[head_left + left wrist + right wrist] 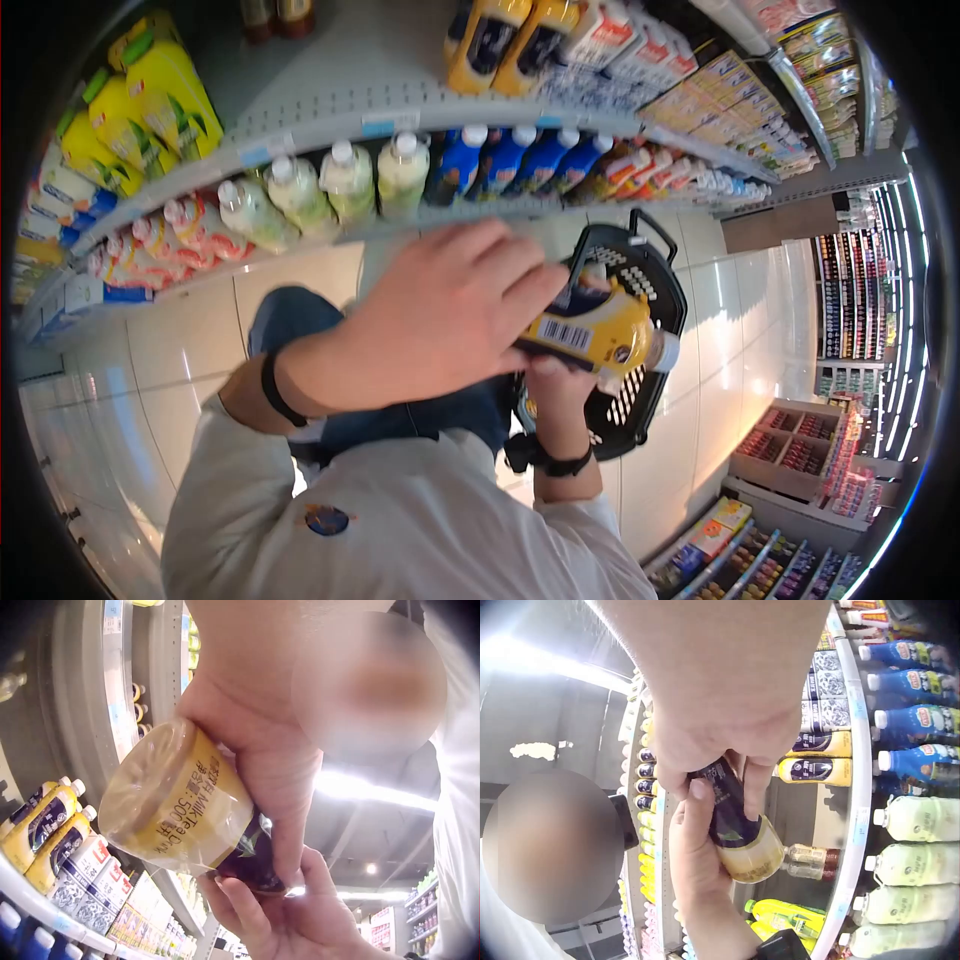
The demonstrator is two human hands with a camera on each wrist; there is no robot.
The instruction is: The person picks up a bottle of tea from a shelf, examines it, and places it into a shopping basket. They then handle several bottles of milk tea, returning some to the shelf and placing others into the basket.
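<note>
A yellow-and-dark-labelled milk tea bottle (625,330) lies tilted between both hands, its pale cap pointing right in the head view. My left hand (450,305) grips it from the base side, fingers over the dark label. From underneath, my right hand (560,385) holds the bottle nearer its cap end. The left wrist view shows the clear base and printed lower label of the bottle (187,802) beside the left palm. In the right wrist view, the left thumb lies along the dark label while the right hand (724,739) covers the neck end.
Below the bottle is a black perforated basket (672,290) with a raised handle (655,235). Ahead runs a shelf edge (380,122) with blue bottles (500,165) and white-capped pale green bottles (345,180) beneath. Similar milk tea bottles (490,45) stand above, beside white cartons (625,45).
</note>
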